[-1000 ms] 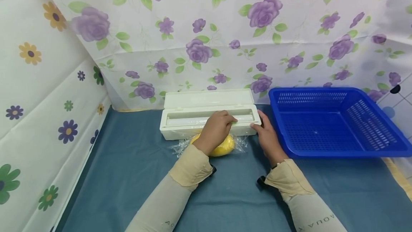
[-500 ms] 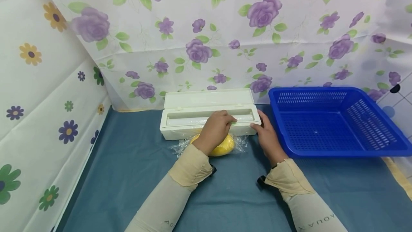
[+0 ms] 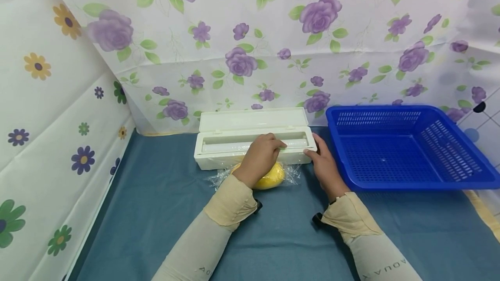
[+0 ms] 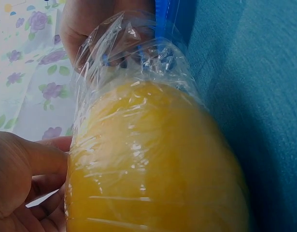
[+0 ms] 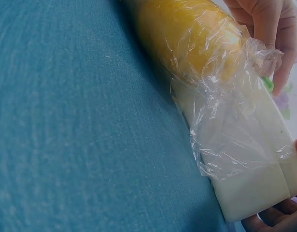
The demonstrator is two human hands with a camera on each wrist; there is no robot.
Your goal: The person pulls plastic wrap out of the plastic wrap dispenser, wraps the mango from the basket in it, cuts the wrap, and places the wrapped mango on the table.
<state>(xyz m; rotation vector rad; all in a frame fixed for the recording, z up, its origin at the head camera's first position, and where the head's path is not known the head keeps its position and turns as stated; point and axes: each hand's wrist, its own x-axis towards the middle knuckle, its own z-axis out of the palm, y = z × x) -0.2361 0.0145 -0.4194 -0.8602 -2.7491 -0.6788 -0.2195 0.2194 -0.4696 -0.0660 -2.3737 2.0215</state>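
- Flowered sheeting (image 3: 285, 81) hangs behind the work, and blue-green cloth (image 3: 281, 242) covers the surface
- Left hand (image 3: 261, 157), fingers curled, seems to pinch a small green tab (image 5: 268, 84) on the front edge of the long white box (image 3: 214, 162), with no clear gap at the fingertips
- Right hand (image 3: 326, 167) grips that box's right end, thumb on the front edge, fingers around the end
- Nearer the wearer than the pinch, partly under the left wrist, lies a rounded yellow thing (image 3: 274, 177) wrapped in clear film (image 5: 225, 111)
- Beyond the pinch, a pale roll (image 3: 226, 147) lies in the box; right of the right hand stands a blue basket (image 3: 406, 185)
- Loose film near the tab could bunch or tear crookedly if pulled unevenly
- Should the right hand slacken, the box might slide or twist, and the left wrist could nudge the yellow thing
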